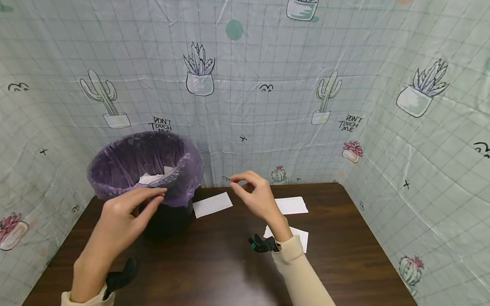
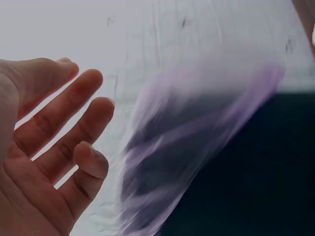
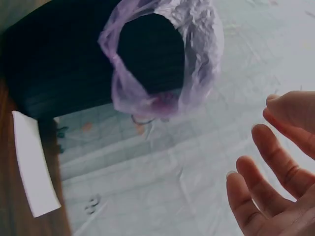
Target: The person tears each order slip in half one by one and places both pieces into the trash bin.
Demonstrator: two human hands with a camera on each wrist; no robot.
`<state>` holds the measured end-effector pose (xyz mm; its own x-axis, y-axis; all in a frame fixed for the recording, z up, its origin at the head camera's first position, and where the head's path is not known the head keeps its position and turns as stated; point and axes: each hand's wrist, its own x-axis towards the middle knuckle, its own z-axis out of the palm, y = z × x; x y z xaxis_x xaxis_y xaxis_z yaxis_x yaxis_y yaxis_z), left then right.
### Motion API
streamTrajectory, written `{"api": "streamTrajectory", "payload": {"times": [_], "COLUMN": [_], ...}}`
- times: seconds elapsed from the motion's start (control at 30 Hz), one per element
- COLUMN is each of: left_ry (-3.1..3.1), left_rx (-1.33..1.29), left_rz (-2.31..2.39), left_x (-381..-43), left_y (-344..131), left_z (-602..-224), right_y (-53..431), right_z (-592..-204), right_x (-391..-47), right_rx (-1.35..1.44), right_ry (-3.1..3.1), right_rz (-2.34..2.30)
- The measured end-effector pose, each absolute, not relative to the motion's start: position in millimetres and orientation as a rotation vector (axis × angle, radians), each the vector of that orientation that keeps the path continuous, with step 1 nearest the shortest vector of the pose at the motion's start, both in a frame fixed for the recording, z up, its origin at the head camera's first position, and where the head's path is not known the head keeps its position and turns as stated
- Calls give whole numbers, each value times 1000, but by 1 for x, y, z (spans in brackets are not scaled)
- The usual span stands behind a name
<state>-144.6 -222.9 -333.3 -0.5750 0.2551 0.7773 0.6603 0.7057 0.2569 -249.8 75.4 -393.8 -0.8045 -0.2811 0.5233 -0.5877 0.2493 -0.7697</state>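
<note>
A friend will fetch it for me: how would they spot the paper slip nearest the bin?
On the dark wooden table stands a black bin with a purple liner. The paper slip lies just right of it. Unlike the two slips by the right wrist, it sits alone beside the bin.

Tabletop (image 1: 214,267) glare — blurred liner (image 2: 197,129), left-wrist view

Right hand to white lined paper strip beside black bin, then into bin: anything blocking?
Nothing visible between the right hand and white lined paper strip. Between strip and opening: wall of the black bin, topped by purple plastic liner.
</note>
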Motion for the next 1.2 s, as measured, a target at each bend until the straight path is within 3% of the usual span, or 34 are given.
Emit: {"api": "streamTrajectory", "payload": {"times": [0.37, 0.6, 1.2], "left_ry": [-2153, -2235, -2450], "left_rx": [-741, -720, -706], "left_rz": [-1087, -1286, -1377], "left_x": [-162, -167, -172], "left_y": [-147, -112, -77], "left_z": [-415, -456, -493], "right_y": [112, 131, 182], "right_z": [-470, -499, -525], "right_x": [-220, -207, -199], "right_rx": [613, 467, 381], "right_ry": [-2335, -2439, -2546], "right_rz": [1587, 1545, 1191]}}
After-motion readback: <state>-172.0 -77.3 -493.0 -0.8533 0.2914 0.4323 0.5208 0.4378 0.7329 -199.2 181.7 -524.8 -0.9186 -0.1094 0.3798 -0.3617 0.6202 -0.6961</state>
